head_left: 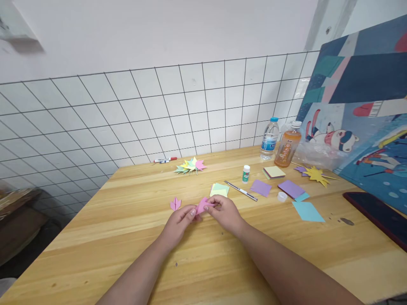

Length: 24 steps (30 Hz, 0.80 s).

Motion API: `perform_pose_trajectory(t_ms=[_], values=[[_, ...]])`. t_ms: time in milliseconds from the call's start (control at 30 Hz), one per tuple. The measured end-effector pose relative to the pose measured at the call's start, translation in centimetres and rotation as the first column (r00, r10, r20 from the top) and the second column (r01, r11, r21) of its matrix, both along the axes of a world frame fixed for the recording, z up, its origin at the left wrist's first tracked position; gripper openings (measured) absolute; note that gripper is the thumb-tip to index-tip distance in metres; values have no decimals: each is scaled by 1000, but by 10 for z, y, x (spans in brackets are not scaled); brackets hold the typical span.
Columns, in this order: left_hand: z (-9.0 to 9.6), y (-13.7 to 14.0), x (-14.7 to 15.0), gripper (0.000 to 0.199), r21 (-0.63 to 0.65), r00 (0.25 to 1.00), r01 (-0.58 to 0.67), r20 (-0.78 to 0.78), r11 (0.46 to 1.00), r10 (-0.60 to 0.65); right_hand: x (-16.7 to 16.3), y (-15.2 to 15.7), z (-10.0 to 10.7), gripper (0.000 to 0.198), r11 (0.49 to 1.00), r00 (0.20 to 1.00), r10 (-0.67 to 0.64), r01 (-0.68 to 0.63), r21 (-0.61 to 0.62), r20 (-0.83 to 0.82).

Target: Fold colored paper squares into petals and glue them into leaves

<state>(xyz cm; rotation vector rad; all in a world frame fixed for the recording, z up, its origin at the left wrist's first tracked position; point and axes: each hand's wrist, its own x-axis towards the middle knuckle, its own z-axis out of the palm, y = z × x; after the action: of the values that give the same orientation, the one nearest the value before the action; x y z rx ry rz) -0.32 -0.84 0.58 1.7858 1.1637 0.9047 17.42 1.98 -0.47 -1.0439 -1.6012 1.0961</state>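
Between my two hands is a piece of folded pink paper (202, 205), held just above the wooden table. My left hand (182, 218) pinches its left side with thumb and fingers. On the right side, my right hand (225, 211) grips the paper between thumb and forefinger. A second folded pink paper piece (175, 204) lies on the table just beyond my left hand. Behind my right hand sits a small stack of green and yellow paper squares (219, 190), its near edge partly covered by the hand.
A utility knife (241, 190), glue bottle (246, 174), white cap (282, 196) and purple sheets (260, 187) lie to the right. Water (269, 139) and orange drink bottles (288, 145) stand at the back. Folded paper stars (190, 165) and markers (165, 160) rest near the tiled wall.
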Motion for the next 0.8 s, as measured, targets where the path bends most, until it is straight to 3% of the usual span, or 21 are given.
perform_pose_trajectory(t_ms=[200, 467, 600, 800], values=[[0, 0, 2, 36, 37, 981, -84, -172, 996, 89, -2, -3, 1, 12, 997, 997, 77, -77, 23, -5], [3, -2, 2, 46, 59, 965, -76, -246, 995, 88, 0, -2, 6, 10, 997, 989, 79, -80, 1, -128], [5, -3, 3, 38, 115, 952, -111, -272, 987, 139, -1, -4, 7, 9, 992, 983, 122, -125, -19, -136], [6, -5, 5, 38, 167, 929, -137, -319, 976, 185, -3, -6, 5, 20, 986, 963, 133, -152, -68, -236]])
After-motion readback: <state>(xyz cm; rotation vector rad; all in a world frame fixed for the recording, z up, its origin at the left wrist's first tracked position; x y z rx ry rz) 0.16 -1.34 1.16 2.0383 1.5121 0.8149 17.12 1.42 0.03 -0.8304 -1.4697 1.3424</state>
